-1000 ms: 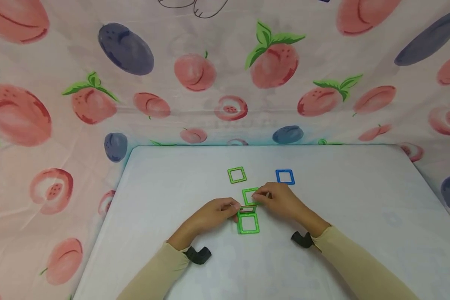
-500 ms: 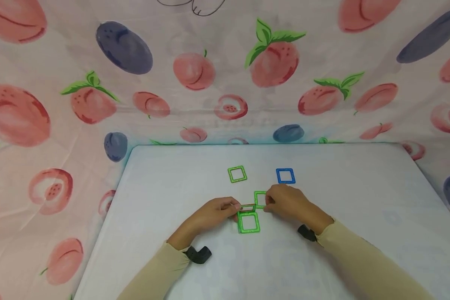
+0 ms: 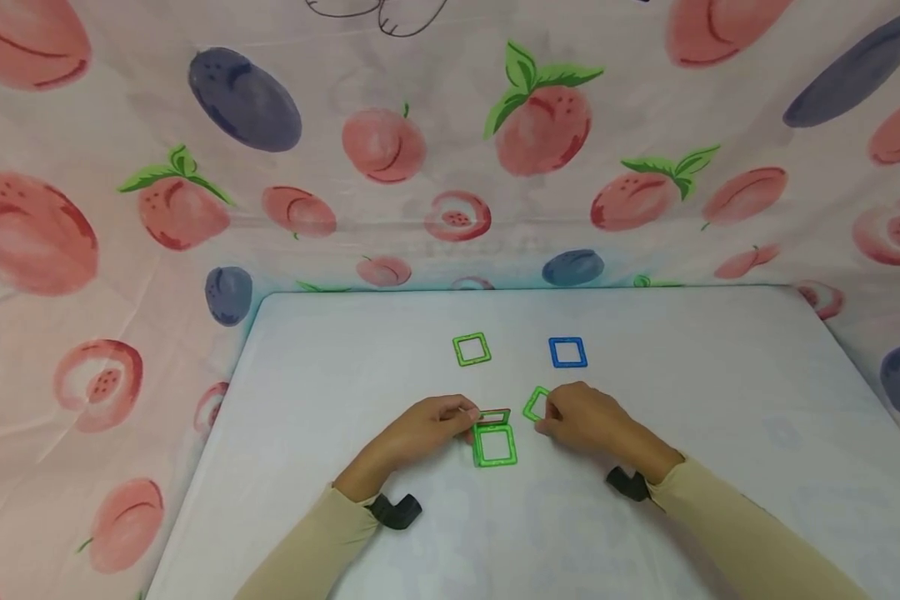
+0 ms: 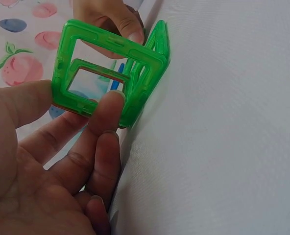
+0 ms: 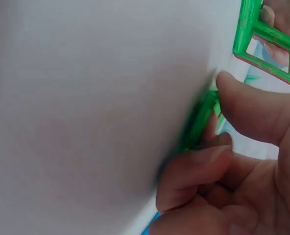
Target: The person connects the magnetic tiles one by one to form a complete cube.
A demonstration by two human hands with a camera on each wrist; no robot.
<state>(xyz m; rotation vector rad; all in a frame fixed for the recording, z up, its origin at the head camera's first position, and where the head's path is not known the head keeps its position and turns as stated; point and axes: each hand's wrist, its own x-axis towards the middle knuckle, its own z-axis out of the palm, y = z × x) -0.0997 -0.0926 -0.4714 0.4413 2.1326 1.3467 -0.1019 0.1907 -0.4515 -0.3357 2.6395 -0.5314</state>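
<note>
In the head view my left hand (image 3: pixel 435 425) holds a small group of joined green square magnetic tiles (image 3: pixel 497 462). One tile lies flat and others stand up along its edges. The left wrist view shows my thumb and fingers pinching an upright green frame (image 4: pixel 110 40), which is joined at a corner to more frames. To the right, my right hand (image 3: pixel 591 419) pinches a separate green magnetic tile (image 3: pixel 528 411), turned at an angle and apart from the group. In the right wrist view this tile (image 5: pixel 201 120) is close over the white surface, partly hidden by my fingers.
Farther back on the white table (image 3: pixel 330 350) lie a loose green tile (image 3: pixel 475 362) and a blue tile (image 3: pixel 570 364). A fruit-patterned cloth (image 3: pixel 307 250) rises behind the table's back edge. Black wrist pieces (image 3: pixel 396 512) sit at both cuffs.
My right hand has moved right and slightly nearer, drawing its green tile away from the joined group and turning it. The left hand keeps its hold in the same place.
</note>
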